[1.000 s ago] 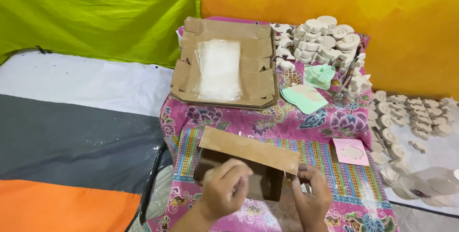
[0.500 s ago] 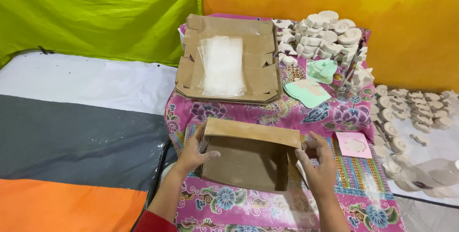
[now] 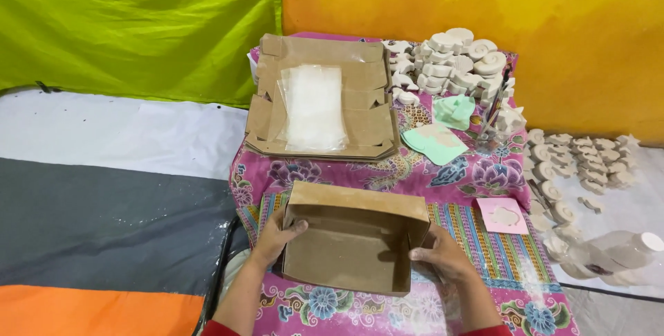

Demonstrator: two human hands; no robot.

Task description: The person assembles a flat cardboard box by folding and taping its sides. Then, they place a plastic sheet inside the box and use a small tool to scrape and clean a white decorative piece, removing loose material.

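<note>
Fingers [image 3: 294, 226] of the left hand [image 3: 277, 235] hook over the left wall of the open brown cardboard box [image 3: 353, 246], thumb inside, while the right hand [image 3: 443, 256] presses its fingers against the right wall. Both hands grasp the box, which sits on the patterned pink cloth [image 3: 332, 170] at the near edge of the worktop. The walls look thin and freshly folded, so squeezing unevenly could buckle a side or pop a tab loose; whether the corners are locked is hard to tell from this angle. Behind it, a stack of flat cardboard blanks [image 3: 373, 125] carries clear plastic bags [image 3: 315, 107], which look light enough to slip off if knocked. White plaster shapes [image 3: 449, 62] heaped further back could topple if the cloth gets dragged.
</note>
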